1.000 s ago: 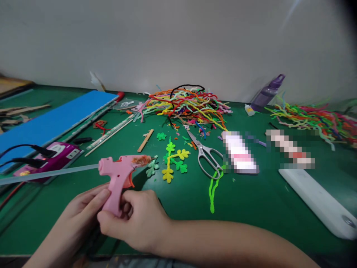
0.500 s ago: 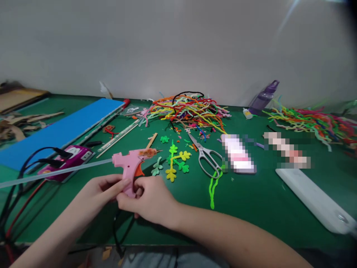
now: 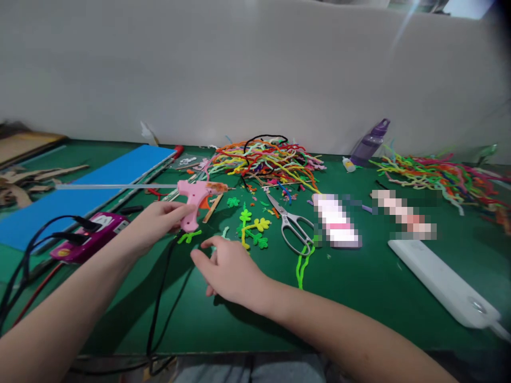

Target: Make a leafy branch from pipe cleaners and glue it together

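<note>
Clamping fingers around the pink plastic glue gun [image 3: 191,201], the left hand [image 3: 164,219] holds it level; the right hand [image 3: 232,269], fingers apart, is near the fuzzy yellow-and-green leaf sprig [image 3: 245,216].

A green tabletop [image 3: 355,271] spans the frame, bearing a blue board [image 3: 90,202] and a purple power block [image 3: 90,246] at left, and a tangled heap of fuzzy stems [image 3: 265,162] at upper centre. Mid-frame lie green and yellow leaf shapes [image 3: 249,229], open scissors [image 3: 284,214] and, just below those, a bright green loop [image 3: 303,268]. Towards the right are a purple bottle [image 3: 367,146] with a small white bottle [image 3: 348,165] beside it, a second stem pile [image 3: 431,170], two pixelated items and, lower down, a long white object [image 3: 443,282].
</note>
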Motion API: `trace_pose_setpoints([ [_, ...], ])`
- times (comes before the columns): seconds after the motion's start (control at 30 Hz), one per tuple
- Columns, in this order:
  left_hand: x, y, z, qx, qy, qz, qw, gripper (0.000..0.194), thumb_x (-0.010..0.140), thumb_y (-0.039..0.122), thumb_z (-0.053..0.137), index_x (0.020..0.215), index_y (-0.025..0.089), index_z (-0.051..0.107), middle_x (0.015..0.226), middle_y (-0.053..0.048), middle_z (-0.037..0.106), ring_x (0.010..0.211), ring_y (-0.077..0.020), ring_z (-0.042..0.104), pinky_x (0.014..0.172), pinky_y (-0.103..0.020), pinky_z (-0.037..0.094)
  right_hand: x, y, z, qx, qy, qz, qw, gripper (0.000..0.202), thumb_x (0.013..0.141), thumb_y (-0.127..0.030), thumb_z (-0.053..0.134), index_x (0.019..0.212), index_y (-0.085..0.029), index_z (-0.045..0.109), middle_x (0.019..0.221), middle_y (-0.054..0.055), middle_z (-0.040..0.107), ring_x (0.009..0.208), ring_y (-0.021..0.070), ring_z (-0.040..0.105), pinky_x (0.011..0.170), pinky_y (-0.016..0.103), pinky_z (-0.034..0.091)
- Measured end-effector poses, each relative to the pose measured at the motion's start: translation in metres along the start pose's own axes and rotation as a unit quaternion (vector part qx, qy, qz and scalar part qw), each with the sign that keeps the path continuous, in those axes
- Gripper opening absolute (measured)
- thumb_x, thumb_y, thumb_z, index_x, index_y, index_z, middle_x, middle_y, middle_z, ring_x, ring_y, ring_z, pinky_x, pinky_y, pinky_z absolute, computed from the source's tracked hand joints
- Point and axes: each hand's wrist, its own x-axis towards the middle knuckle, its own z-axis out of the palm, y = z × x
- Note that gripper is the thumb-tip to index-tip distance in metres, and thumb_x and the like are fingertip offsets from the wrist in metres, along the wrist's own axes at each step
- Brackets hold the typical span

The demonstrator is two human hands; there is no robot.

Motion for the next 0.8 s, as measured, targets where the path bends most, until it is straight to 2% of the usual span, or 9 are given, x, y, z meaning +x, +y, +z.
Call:
trace_pose_setpoints([
  [0.13, 0.028, -0.001, 0.000, 0.034, -0.017, -0.010, 0.999, 0.032, 0.074, 0.043, 0.063, 0.072, 0.011, 0.063, 0.052, 0.005, 0.045, 0.051, -0.0086, 0.034, 0.049, -0.022, 0.025, -0.017, -0.004, -0.009, -0.029, 0.013, -0.033, 0.999, 0.024, 0.091, -0.032, 0.045, 0.098, -0.016, 0.062, 0.052, -0.004, 0.056, 0.047, 0.0091, 0.057, 0.053, 0.019, 0.039],
  [0.27, 0.046, -0.002, 0.003, 0.049, -0.036, -0.023, 0.998, 0.039, 0.077, 0.050, 0.058, 0.068, 0.012, 0.059, 0.049, 0.007, 0.040, 0.047, -0.0079, 0.031, 0.047, -0.023, 0.021, -0.031, -0.004, -0.011, -0.068, 0.029, -0.057, 0.996, 0.018, 0.084, -0.025, 0.049, 0.081, -0.017, 0.065, 0.059, -0.002, 0.061, 0.052, 0.0090, 0.055, 0.053, 0.018, 0.037],
  [0.53, 0.061, 0.002, 0.003, 0.045, -0.088, -0.040, 0.994, 0.041, 0.076, 0.055, 0.057, 0.064, 0.016, 0.050, 0.049, 0.008, 0.035, 0.045, -0.0065, 0.028, 0.044, -0.021, 0.020, -0.037, 0.008, -0.005, -0.091, 0.032, -0.110, 0.989, 0.015, 0.081, -0.023, 0.050, 0.078, -0.018, 0.064, 0.064, -0.001, 0.065, 0.055, 0.0091, 0.057, 0.054, 0.017, 0.039],
  [0.8, 0.071, -0.011, -0.004, 0.059, -0.110, -0.038, 0.991, 0.042, 0.076, 0.057, 0.056, 0.068, 0.017, 0.049, 0.052, 0.008, 0.037, 0.045, -0.0064, 0.028, 0.043, -0.019, 0.024, -0.036, 0.018, -0.002, -0.082, 0.034, -0.148, 0.985, 0.014, 0.079, -0.022, 0.051, 0.079, -0.017, 0.065, 0.064, -0.001, 0.066, 0.053, 0.0077, 0.057, 0.053, 0.015, 0.039],
])
